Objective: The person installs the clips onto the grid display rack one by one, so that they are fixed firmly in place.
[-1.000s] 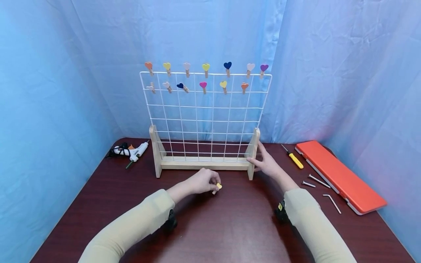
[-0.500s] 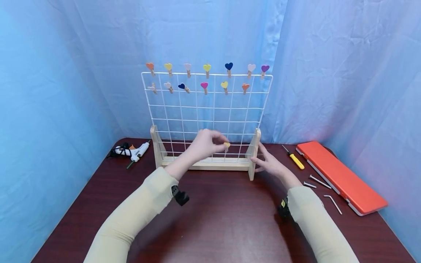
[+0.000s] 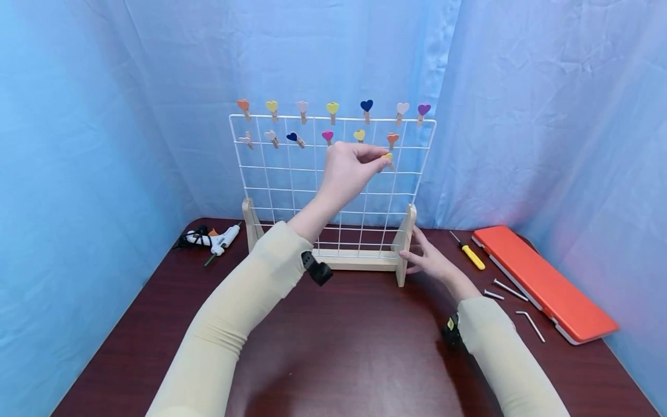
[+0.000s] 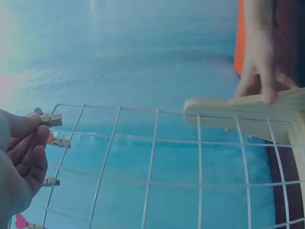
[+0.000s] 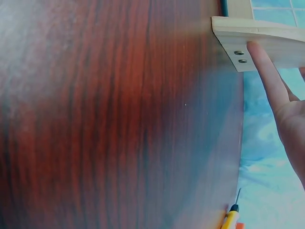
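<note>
My left hand point(image 3: 350, 169) pinches a small wooden clothespin point(image 4: 51, 119) topped with a yellow heart between thumb and fingertips. It is held in front of the white wire grid point(image 3: 333, 188), toward its upper right, just below the clothespin with an orange heart point(image 3: 393, 138). Several other heart clothespins sit along the grid's top wire and second wire. Two wooden uprights and a crossbar carry the grid. My right hand point(image 3: 431, 263) rests its extended fingers against the right wooden upright point(image 3: 405, 246); in the right wrist view a straight finger touches the upright's outer face.
On the right lie a yellow screwdriver point(image 3: 473, 256), bolts point(image 3: 510, 291), an Allen key point(image 3: 531, 326) and a long orange case point(image 3: 544, 284). A white glue gun point(image 3: 223, 238) with a dark cord is at the left. Blue curtains surround the dark wooden table point(image 3: 333, 341).
My left hand has lifted the yellow-heart clothespin from low over the table, up and right across the grid's front. My right hand stays at the right upright.
</note>
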{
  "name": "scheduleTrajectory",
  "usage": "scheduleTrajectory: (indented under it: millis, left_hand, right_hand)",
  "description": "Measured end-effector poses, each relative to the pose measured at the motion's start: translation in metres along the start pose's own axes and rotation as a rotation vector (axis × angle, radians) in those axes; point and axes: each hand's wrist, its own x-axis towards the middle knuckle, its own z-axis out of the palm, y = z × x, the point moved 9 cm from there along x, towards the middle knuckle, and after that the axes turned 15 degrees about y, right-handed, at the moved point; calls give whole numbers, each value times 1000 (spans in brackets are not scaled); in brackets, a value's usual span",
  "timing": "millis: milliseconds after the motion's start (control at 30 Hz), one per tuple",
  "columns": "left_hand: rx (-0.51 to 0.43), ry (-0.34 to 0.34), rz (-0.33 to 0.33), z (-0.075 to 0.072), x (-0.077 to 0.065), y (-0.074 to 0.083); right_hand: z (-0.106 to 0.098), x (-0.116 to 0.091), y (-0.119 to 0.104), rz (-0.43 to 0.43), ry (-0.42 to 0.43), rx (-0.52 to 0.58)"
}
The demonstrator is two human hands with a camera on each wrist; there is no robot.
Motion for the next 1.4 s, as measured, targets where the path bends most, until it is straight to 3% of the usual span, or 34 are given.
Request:
scheduleTrajectory:
  millis: [333,567,800,867,1400]
  left_hand:
    - [12,29,25,35,23,14]
    - [128,20,119,53,30,19]
    - [360,13,277,62,29,26]
    - [390,16,296,63,29,25]
    - [398,-13,257,69,31,20]
  right_hand:
    - [-6,11,24,-24,15,-23]
    - [-3,6,14,-16,13,1]
    - [0,-2,-3,1,6,5]
    - [0,-3,-6,1,7,-1]
    - [1,-2,-4,4,-10,-1]
